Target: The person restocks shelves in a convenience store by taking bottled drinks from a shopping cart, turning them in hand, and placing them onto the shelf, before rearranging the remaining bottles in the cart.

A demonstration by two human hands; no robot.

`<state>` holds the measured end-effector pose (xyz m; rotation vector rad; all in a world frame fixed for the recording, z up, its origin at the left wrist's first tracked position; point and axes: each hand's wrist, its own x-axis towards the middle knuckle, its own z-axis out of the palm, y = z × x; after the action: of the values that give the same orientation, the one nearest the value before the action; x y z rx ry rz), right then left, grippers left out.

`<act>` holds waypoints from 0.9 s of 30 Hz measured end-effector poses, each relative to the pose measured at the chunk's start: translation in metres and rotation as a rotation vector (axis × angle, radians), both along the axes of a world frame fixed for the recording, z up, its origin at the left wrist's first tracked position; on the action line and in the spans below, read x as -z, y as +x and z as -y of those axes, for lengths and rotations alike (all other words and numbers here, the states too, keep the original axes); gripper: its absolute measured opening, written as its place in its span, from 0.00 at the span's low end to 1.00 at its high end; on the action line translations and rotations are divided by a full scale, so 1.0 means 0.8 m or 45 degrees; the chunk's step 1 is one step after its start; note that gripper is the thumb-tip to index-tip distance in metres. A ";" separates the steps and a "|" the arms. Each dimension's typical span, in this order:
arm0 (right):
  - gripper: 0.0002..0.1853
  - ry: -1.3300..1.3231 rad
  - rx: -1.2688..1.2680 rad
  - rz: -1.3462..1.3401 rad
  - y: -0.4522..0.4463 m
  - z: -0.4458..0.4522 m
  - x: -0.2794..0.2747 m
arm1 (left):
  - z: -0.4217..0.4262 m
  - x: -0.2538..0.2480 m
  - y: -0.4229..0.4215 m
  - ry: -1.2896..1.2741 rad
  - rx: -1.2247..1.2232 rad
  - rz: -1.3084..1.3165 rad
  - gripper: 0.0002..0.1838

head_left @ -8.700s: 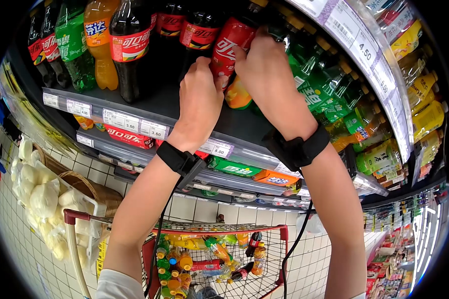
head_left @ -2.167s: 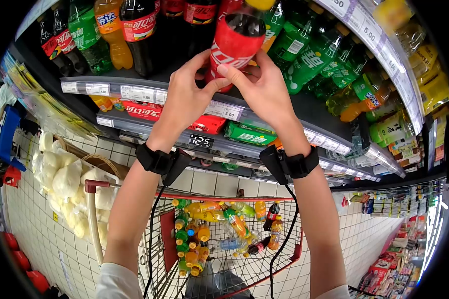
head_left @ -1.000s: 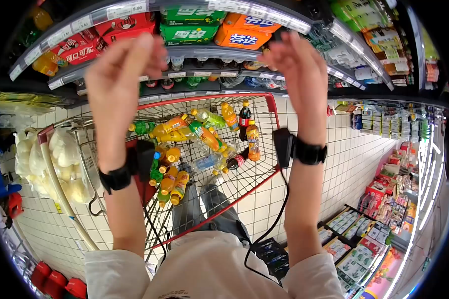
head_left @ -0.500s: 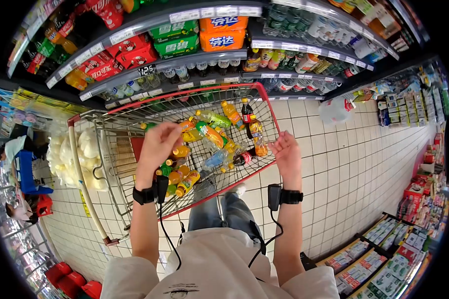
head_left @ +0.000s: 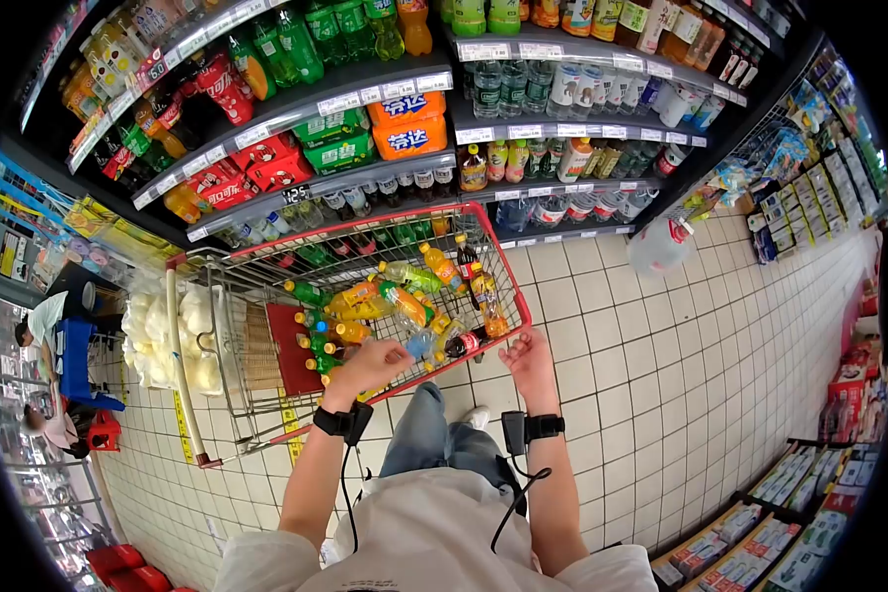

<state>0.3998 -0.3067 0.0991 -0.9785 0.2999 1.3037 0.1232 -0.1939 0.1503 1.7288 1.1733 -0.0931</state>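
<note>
My left hand (head_left: 370,366) is over the near rim of the shopping cart (head_left: 405,386), its fingers curled loosely and apart, holding nothing. To the right, beside the cart's near right corner, my right hand (head_left: 530,359) is raised with its fingers bent and apart, also empty. Inside the cart lie several drink bottles: an orange one with a green label (head_left: 405,304), a dark cola with a red label (head_left: 466,342) and several orange ones near the right end (head_left: 488,306). Green-capped bottles are clustered at the left, partly behind my left hand.
Shelves (head_left: 405,89) of bottles and boxed drinks curve across the top. White bags (head_left: 173,335) stand left of the cart handle (head_left: 180,365). A large clear jug (head_left: 658,249) is on the tiled floor at right. Two people (head_left: 44,321) are at far left. Low displays (head_left: 740,543) fill the lower right.
The red-labelled bottle both hands held at the shelf has left them. Both hands have come down and back toward my body, and the view has shifted, showing more shelving and floor.
</note>
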 end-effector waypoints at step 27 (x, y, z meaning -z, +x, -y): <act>0.19 -0.954 -1.668 0.869 -0.015 -0.261 0.265 | -0.130 0.426 0.072 -1.158 0.014 -0.367 0.25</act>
<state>0.3877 -0.0980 -0.1128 -2.4064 -0.5458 1.8961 0.1809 -0.0900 -0.1902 0.9240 1.0732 -0.7791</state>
